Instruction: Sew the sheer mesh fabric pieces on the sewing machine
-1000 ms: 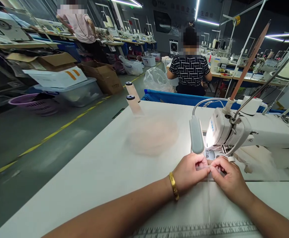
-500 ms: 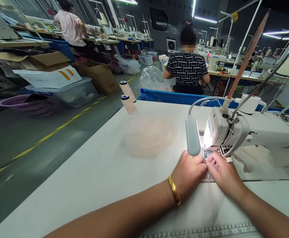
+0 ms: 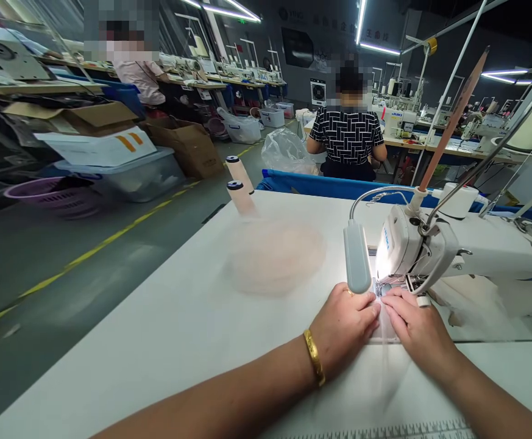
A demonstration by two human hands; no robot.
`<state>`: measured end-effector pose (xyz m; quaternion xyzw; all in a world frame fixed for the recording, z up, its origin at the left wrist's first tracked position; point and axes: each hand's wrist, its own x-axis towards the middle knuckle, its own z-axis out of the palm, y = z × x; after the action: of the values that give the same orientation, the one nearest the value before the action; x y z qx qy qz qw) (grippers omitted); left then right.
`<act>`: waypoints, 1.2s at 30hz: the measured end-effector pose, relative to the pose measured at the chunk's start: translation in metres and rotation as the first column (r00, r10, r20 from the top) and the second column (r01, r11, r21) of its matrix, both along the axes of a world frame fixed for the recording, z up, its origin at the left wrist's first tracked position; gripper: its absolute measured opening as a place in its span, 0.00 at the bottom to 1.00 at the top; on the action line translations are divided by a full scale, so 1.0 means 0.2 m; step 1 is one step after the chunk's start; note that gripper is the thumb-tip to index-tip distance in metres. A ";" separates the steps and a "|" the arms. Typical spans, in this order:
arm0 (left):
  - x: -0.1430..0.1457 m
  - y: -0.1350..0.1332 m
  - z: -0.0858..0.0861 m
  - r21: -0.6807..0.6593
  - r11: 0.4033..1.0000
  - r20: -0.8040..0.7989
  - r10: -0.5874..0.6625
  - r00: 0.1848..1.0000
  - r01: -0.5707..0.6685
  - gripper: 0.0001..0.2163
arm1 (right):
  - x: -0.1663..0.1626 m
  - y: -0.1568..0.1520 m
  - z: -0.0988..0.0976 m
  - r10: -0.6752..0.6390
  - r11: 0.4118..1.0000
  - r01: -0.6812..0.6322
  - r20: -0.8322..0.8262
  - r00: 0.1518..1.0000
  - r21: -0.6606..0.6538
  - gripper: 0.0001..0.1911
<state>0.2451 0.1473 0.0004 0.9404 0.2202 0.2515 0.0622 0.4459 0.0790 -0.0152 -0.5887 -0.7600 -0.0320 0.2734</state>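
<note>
A white sewing machine (image 3: 398,244) stands on the right of the table, its needle area lit by a grey lamp (image 3: 357,256) on a bent metal neck. Just in front of the presser foot (image 3: 381,289), my left hand (image 3: 345,323) is closed, fingertips pressed on a strip of thin sheer fabric (image 3: 385,360). My right hand (image 3: 414,317) holds the same fabric from the other side, thumb and fingers close together. The fabric hangs down between my wrists toward the table's front. Fingertips partly hide its edge.
A pale sheer fabric pile (image 3: 275,256) lies left of the machine, near two thread cones (image 3: 241,189). A printed ruler (image 3: 384,430) runs along the front edge. Beyond a blue cloth trough (image 3: 306,185) sits a co-worker (image 3: 348,137). Boxes and a purple basket (image 3: 60,195) stand on the floor.
My right hand's fingers have straightened somewhat from a tighter pinch. Both hands remain by the presser foot, and the whole view has shifted slightly.
</note>
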 end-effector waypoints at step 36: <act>-0.01 -0.04 0.04 -0.317 0.948 -0.002 0.010 1.000 -0.010 0.08 | 0.07 -0.09 0.20 0.242 0.933 -0.300 -0.268 0.932 -0.197 0.11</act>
<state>0.2430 0.1402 0.0089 0.9172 0.2625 0.2128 0.2113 0.4606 0.0601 0.0249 -0.5051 -0.7942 0.1677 0.2933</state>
